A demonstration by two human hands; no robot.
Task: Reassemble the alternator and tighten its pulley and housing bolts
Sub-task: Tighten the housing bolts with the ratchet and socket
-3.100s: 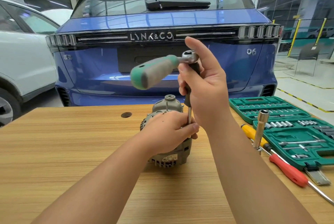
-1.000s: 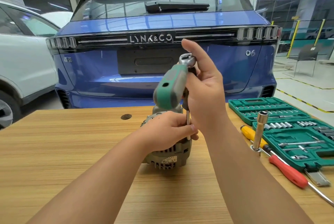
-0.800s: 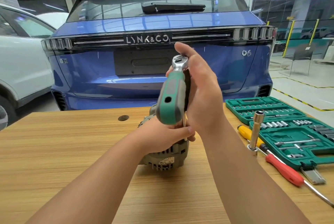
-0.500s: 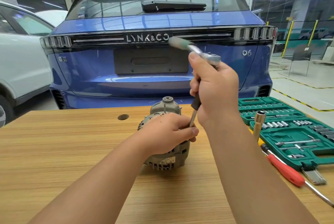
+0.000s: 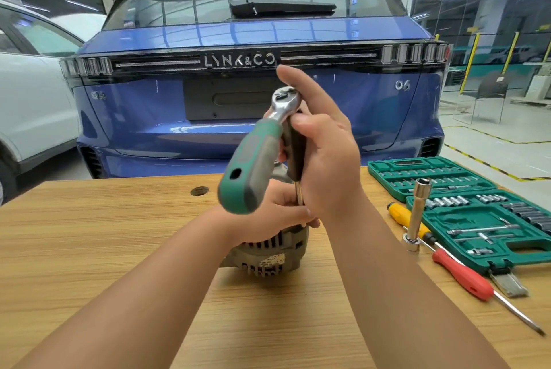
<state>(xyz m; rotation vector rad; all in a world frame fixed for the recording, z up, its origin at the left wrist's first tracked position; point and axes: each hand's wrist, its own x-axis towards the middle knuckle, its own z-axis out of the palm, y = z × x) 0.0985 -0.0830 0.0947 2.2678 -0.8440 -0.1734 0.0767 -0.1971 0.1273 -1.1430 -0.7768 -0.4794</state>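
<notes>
Ratchet handle (image 5: 252,166) is swung back toward the camera from its far-side position half a second ago. Ratchet head (image 5: 285,97) and black extension (image 5: 293,154) are gripped by the right hand (image 5: 325,154), index finger raised. Alternator (image 5: 268,252) is gripped from above by the left hand (image 5: 268,213), directly below the right hand, on the table (image 5: 89,249).

Alternator (image 5: 268,252) mostly hidden behind hands (bolt unseen); ratchet handle (image 5: 250,172) blurred; white car (image 5: 32,106) cut off.
</notes>
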